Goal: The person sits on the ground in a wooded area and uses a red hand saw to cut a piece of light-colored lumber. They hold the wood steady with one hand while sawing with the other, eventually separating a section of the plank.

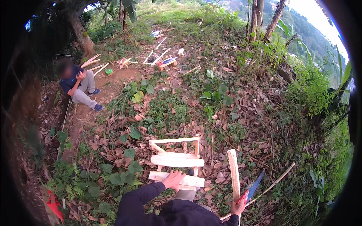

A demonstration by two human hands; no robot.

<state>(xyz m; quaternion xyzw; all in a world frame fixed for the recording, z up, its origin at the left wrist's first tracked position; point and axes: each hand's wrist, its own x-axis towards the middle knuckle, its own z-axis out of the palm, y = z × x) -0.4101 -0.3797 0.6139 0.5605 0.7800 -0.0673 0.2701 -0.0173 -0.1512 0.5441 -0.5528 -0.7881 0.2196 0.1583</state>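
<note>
A small pale wooden frame [198, 147] with boards across it stands on the leaf litter in front of me. My left hand [174, 180] lies with its fingers stretched out over the nearest board [194, 181]. A second board [177, 161] crosses the frame just beyond it. At the lower right, my right hand [237, 207] is closed round the red handle of a handsaw [255, 187] with a blue blade. A long split plank [233, 171] rises right beside that hand; whether the hand also grips it I cannot tell.
A thin pole [277, 181] lies slanting beyond the saw. At the far left a person [77, 83] sits on a bank near cut wood strips [91, 60]. More wood and a low stool-like piece [167, 63] lie up the path. Something red [55, 205] is at lower left.
</note>
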